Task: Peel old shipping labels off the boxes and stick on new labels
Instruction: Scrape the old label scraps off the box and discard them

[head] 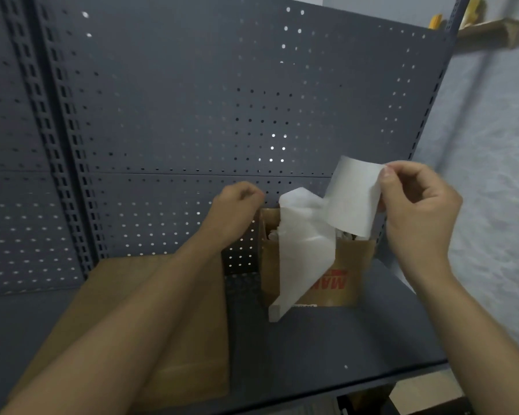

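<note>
Label (354, 199): thin, limp, likely tacky; I'd take it by a corner. Held above open box (351, 265), right hand (417, 205) pinching its top edge; left hand (237, 205) curled at rim, grip unclear.

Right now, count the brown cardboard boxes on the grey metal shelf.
2. A large plain brown cardboard box lies at left, under the left forearm; a small open brown cardboard box with red print stands right of it. More may be hidden.
</note>
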`<action>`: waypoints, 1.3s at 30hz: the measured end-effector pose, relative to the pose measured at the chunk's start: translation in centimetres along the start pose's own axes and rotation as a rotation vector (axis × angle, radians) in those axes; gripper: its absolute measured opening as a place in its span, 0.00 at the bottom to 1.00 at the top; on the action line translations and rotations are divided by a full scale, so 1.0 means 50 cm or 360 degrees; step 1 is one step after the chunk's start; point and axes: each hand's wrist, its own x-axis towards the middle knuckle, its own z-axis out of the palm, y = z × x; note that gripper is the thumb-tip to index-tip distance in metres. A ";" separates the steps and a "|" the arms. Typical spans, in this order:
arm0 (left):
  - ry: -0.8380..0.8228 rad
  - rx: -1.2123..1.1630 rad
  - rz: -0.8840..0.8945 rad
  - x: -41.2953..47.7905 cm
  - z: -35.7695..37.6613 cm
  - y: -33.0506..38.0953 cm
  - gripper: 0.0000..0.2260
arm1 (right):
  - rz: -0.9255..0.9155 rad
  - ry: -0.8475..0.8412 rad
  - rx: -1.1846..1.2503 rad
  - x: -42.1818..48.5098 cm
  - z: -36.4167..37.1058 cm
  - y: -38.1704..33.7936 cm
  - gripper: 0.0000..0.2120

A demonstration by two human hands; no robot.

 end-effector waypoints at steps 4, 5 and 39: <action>-0.0184 -0.0736 -0.0314 -0.048 -0.054 0.026 0.16 | -0.0143 -0.0281 0.0022 -0.041 0.073 -0.044 0.05; -0.0241 -0.0817 -0.0377 -0.060 -0.067 0.027 0.18 | -0.0188 -0.0360 0.0016 -0.054 0.092 -0.057 0.06; -0.0069 -0.1138 -0.0778 -0.225 -0.318 -0.229 0.12 | 0.0886 -0.1220 0.0167 -0.305 0.344 -0.070 0.07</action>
